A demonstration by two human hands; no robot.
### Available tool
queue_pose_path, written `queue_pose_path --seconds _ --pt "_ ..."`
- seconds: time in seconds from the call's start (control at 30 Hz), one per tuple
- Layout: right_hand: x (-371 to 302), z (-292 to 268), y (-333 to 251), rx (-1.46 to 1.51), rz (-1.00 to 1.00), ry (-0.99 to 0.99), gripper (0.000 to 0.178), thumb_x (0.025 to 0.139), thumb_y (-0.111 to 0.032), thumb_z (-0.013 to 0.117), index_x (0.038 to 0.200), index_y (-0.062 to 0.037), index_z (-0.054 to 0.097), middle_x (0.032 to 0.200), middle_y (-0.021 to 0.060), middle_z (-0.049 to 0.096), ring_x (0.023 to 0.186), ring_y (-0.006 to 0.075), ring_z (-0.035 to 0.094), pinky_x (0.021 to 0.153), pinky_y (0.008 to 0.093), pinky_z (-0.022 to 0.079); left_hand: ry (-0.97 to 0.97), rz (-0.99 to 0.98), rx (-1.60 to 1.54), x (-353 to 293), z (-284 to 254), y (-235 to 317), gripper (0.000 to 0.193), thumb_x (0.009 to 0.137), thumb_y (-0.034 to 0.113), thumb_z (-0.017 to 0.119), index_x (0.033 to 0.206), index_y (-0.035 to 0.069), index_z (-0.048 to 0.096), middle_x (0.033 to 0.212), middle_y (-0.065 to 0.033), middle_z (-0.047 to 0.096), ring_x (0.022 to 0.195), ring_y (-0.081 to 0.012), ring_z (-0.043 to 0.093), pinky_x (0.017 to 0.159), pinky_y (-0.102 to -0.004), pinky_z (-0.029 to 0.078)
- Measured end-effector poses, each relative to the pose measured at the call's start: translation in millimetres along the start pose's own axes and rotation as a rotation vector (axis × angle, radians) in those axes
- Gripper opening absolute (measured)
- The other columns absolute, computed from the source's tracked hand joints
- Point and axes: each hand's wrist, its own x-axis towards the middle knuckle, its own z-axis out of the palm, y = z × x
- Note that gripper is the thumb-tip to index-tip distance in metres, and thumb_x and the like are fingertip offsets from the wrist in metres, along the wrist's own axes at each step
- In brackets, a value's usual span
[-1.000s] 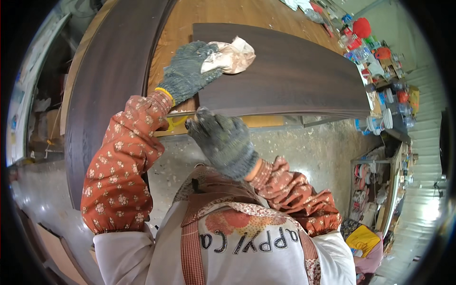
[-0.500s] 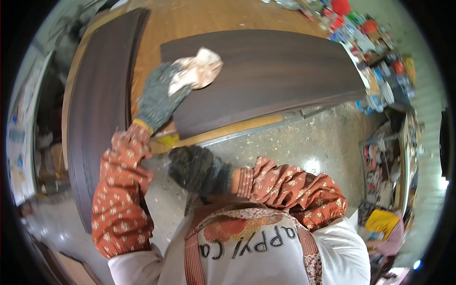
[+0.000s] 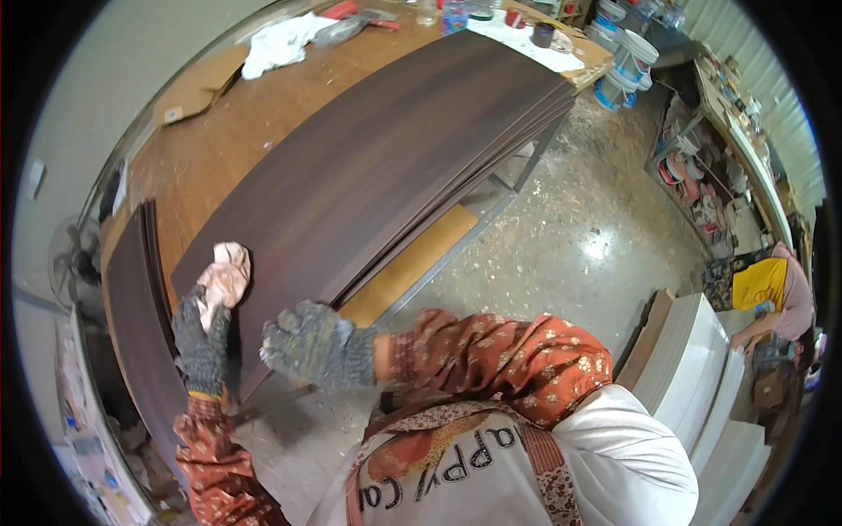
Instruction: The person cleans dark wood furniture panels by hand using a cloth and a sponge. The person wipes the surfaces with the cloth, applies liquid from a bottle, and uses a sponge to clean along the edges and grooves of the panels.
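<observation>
My left hand [image 3: 207, 337], in a dark grey knit glove, grips a crumpled pale pink cloth [image 3: 225, 276]. The cloth rests at the near left end of a dark brown wood-grain board [image 3: 368, 167], the top one of a stack on the table. My right hand [image 3: 317, 344], also in a grey glove, is held just in front of the stack's near corner. Its fingers are curled together, and whatever may be in them is hidden. Another stack of dark brown boards [image 3: 132, 289] lies to the left, beside my left hand.
On the brown table [image 3: 210, 167] lie a white cloth [image 3: 281, 42], a cardboard piece [image 3: 200, 86] and a red-handled tool [image 3: 373, 19]. Buckets [image 3: 633, 57] stand at the far right. Another person [image 3: 789, 289] is beside stacked white panels [image 3: 680, 368]. A fan [image 3: 79, 263] is at left.
My view has turned toward the right, bringing the table's far right end in. The cloth in my left hand is now nearer the board's left end. My right hand has turned.
</observation>
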Motion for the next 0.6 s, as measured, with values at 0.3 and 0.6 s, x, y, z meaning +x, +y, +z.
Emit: queue_pose_path --seconds 0.3,0.6 --pt "-187 -145 262 -0.546 0.376 0.314 0.014 0.082 -0.018 0.052 0.09 -0.0131 0.063 0.084 0.0087 0.059 0.079 0.0274 0.058 0.069 0.0426 0.047 0.05 -0.011 0.394 7 56 56 0.05 0.085 0.029 0.061 0.125 0.003 0.049 0.122 -0.0217 0.052 0.115 -0.0395 0.046 0.099 -0.0466 0.035" --pt "-145 -116 198 -0.353 0.106 0.388 0.028 0.081 -0.021 0.056 0.108 -0.0152 0.059 0.105 0.0065 0.059 0.093 0.0233 0.058 0.073 0.0415 0.05 0.062 -0.079 0.41 8 66 47 0.048 0.085 0.029 0.061 0.123 0.001 0.05 0.121 -0.0217 0.052 0.115 -0.0388 0.047 0.1 -0.0454 0.035"
